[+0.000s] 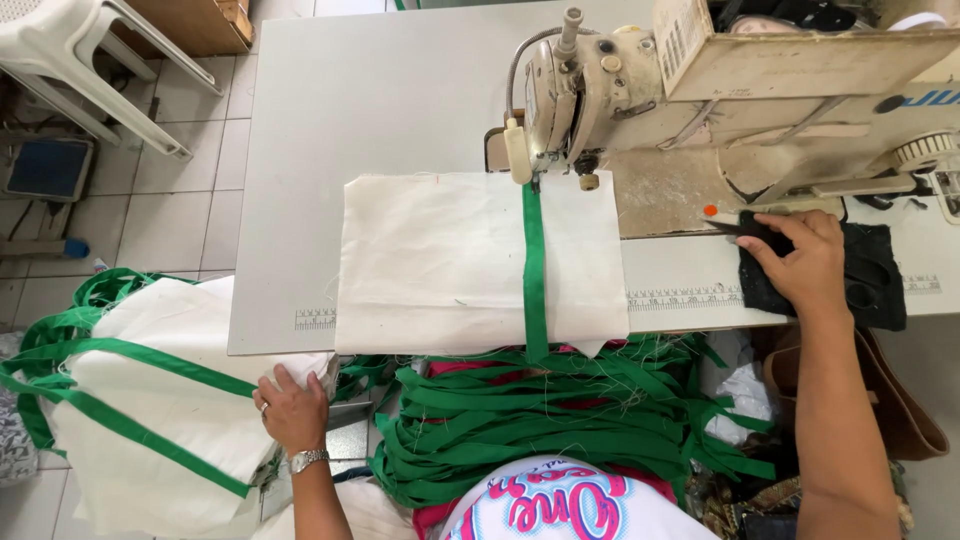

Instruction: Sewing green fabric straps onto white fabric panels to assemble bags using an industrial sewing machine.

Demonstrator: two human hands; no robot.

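Note:
A cream cloth panel [430,262] lies flat on the grey sewing table [380,90], with a green strap [535,270] running down it from under the sewing machine's [640,90] needle. The strap's loose length is heaped in green loops [540,420] on my lap. My left hand [292,408], wearing a wristwatch, rests on a stack of finished cream pieces with green straps [150,410] at the left below the table. My right hand [800,265] lies on a black cloth [880,275] at the table's right and grips a small dark tool, probably snips [735,228].
A white plastic chair [80,50] stands on the tiled floor at the far left. A brown bag [900,400] hangs beside my right arm. A ruler strip [690,297] runs along the table's front edge.

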